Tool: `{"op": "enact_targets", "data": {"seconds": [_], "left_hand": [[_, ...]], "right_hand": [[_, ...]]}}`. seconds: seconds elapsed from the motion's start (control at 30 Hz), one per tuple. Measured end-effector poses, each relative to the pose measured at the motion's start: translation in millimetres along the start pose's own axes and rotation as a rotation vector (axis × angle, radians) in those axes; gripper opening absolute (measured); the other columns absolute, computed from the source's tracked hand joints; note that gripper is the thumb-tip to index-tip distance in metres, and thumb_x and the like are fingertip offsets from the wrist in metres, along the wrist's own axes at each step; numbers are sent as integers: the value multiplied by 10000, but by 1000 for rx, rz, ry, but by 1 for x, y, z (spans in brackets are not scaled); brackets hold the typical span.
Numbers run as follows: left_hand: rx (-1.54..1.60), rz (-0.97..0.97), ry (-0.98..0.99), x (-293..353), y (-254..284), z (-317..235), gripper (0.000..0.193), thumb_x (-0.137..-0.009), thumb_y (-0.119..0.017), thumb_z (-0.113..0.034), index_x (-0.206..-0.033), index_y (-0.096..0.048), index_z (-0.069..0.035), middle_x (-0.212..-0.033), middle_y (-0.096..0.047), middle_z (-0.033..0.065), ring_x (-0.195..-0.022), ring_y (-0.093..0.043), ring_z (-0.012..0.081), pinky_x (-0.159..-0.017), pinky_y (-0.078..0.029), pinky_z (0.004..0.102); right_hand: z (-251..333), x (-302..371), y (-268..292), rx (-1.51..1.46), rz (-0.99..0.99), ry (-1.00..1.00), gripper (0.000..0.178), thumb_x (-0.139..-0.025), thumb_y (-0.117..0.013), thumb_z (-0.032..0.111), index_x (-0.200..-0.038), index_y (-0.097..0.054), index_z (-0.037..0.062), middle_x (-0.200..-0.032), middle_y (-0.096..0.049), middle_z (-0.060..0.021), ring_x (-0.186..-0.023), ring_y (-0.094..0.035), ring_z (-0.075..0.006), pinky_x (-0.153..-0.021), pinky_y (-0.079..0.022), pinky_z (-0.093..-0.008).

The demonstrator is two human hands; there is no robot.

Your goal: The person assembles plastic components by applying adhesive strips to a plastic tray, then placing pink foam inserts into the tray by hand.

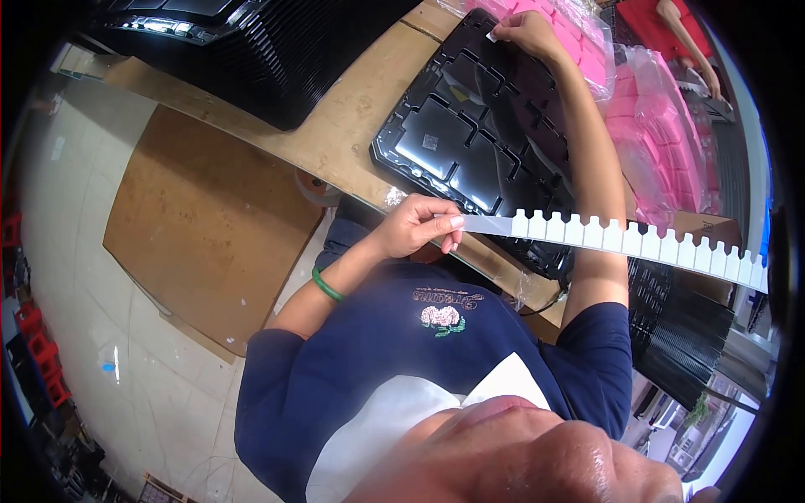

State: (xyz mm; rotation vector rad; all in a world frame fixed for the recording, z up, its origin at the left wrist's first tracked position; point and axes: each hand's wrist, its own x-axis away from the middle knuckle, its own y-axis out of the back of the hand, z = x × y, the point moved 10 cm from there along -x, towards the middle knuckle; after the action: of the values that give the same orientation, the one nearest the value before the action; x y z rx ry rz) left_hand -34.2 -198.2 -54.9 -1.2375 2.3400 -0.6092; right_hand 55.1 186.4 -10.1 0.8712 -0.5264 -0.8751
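My left hand (419, 226), below a green bangle, pinches the bare end of a strip of white tabbed labels (633, 241). The strip stretches to the right across my right forearm. At the far end of a glossy black plastic tray (436, 138), my right hand (528, 35) is closed on a small white label (492, 36), at the tray's edge. Whether that label touches the tray I cannot tell. Moulded compartments cover the tray, which lies on a wooden table (352, 92). A small square mark shows on its surface.
A tall stack of black trays (277, 50) stands at the far left of the table. Pink trays in clear plastic (654, 134) lie to the right. Another person's arm (692, 42) shows at the far right. A brown board (210, 226) lies at the left.
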Motion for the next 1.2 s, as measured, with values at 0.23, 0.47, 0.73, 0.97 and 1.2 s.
{"op": "enact_targets", "data": {"seconds": [0.23,0.47,0.73,0.97,1.2], "left_hand": [[-11,0,11,0,-1,0,279,-1006,-529,-173,-802,-622,-6,-711,-623,32,-652,-594,80,-658,-483,233],[-26,-9,5,0,-1,1,279,-1004,-530,-170,-801,-621,-1,-709,-622,36,-653,-595,82,-656,-486,231],[-37,-10,2,1,0,0,269,-1001,-524,-151,-803,-617,6,-716,-618,41,-659,-598,90,-657,-493,239],[-24,-22,13,1,-2,2,270,-1002,-523,-152,-801,-617,3,-719,-610,36,-660,-597,90,-660,-495,241],[-27,-10,-4,1,-2,3,274,-1003,-527,-161,-802,-618,1,-716,-612,35,-661,-598,88,-659,-494,238]], "right_hand": [[1,3,-1,29,38,-39,175,-818,-737,194,-892,-773,39,-762,-712,-18,-694,-599,-88,-670,-474,-256],[-6,19,15,5,-170,-34,206,-835,-726,221,-933,-770,46,-812,-720,-17,-735,-619,-97,-733,-477,-251],[6,30,14,-23,-174,-33,217,-847,-706,246,-932,-769,57,-814,-722,-9,-745,-624,-86,-723,-478,-258],[13,39,4,118,-192,-146,205,-834,-730,271,-884,-759,73,-743,-684,-3,-692,-589,-84,-667,-464,-265],[1,32,-4,3,-114,-95,233,-842,-742,286,-889,-756,59,-744,-678,3,-685,-580,-84,-664,-456,-262]]}}
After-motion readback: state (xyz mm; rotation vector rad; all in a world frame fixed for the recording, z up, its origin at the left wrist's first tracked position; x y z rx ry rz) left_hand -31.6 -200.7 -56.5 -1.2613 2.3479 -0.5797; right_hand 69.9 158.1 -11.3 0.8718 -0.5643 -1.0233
